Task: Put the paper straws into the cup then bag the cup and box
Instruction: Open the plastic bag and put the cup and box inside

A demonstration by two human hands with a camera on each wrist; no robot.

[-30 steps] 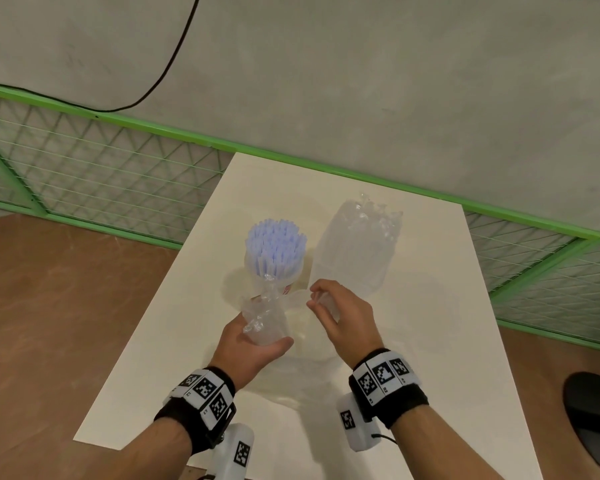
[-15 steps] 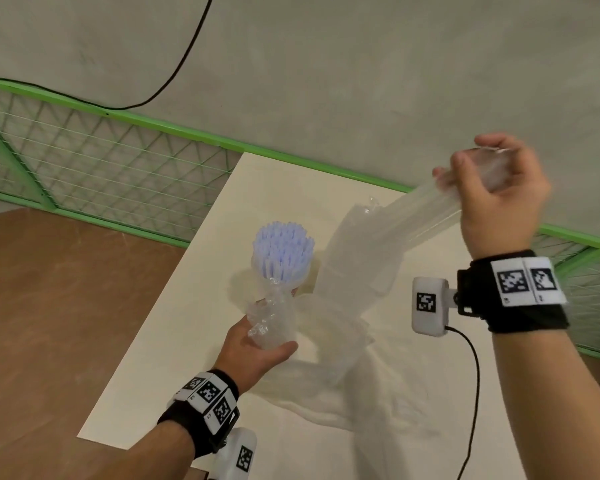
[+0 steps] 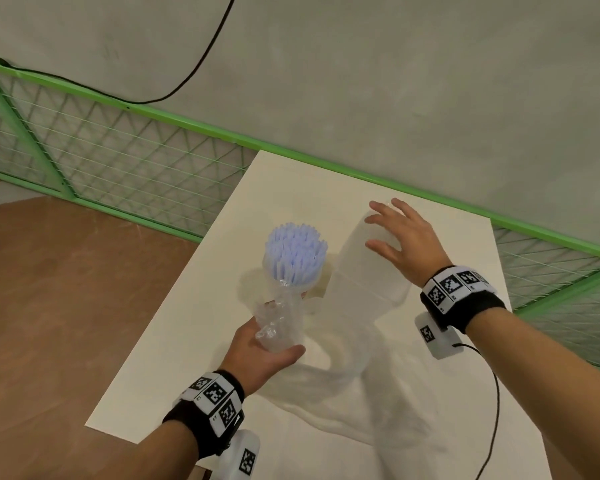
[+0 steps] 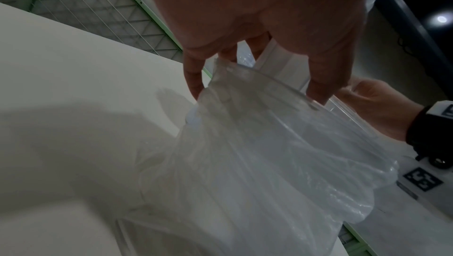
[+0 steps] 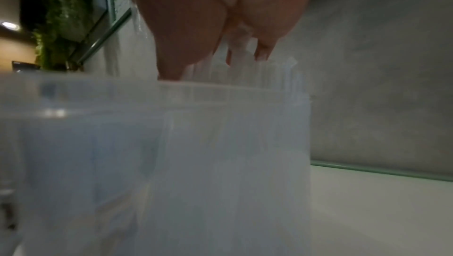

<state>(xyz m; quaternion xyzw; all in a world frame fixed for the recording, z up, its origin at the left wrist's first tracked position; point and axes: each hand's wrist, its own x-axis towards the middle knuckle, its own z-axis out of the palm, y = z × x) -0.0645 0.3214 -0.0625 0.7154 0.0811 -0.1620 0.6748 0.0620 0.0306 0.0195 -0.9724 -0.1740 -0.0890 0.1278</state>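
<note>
A cup (image 3: 293, 285) packed with lavender paper straws (image 3: 294, 249) stands mid-table. Right of it stands a clear plastic box (image 3: 361, 278), seen close and blurred in the right wrist view (image 5: 171, 143). My right hand (image 3: 392, 233) is over the box's top with fingers spread and straight (image 5: 171, 62); whether it touches bag film or the bare box is unclear. My left hand (image 3: 278, 344) grips a bunched edge of the clear plastic bag (image 3: 378, 393) just in front of the cup. The left wrist view shows its fingers (image 4: 193, 78) pinching the film (image 4: 269, 163).
The white table (image 3: 174, 358) has its left edge close to the cup, with brown floor beyond. A green mesh fence (image 3: 118, 157) runs behind, under a grey wall. A black cable (image 3: 492, 403) trails from my right wrist over the table's right side.
My right hand pulled the bag film high up to the right, then came down onto the top of the box with fingers spread. My left hand kept its grip.
</note>
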